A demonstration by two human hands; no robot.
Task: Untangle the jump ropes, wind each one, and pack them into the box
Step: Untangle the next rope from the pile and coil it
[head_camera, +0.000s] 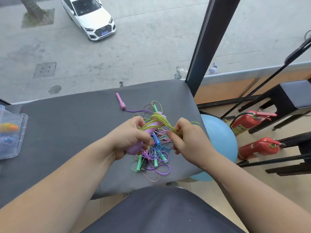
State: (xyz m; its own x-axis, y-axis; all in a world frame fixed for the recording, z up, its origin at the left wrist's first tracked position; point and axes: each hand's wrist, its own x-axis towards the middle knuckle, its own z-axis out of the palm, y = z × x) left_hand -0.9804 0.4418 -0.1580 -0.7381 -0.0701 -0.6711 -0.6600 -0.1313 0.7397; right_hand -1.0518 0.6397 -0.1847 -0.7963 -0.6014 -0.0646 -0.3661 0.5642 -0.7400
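My left hand (130,137) grips a pair of lilac handles (152,127) with a yellow-green rope (155,117) wound round their far end. My right hand (186,137) pinches the strands of that same rope just right of the handles. Below both hands lies a tangle of ropes (154,153) in purple, blue, green and pink, with mint-green handles sticking out. A pink handle (120,100) lies apart at the back, its purple cord running into the tangle. A clear plastic box (12,132) stands at the table's left edge, with wound ropes inside.
The grey-covered table (75,125) ends at a window just behind the pile. A blue exercise ball (218,137) sits off the right edge, with two red fire extinguishers (257,147) and black stools (289,101) beyond it on the floor.
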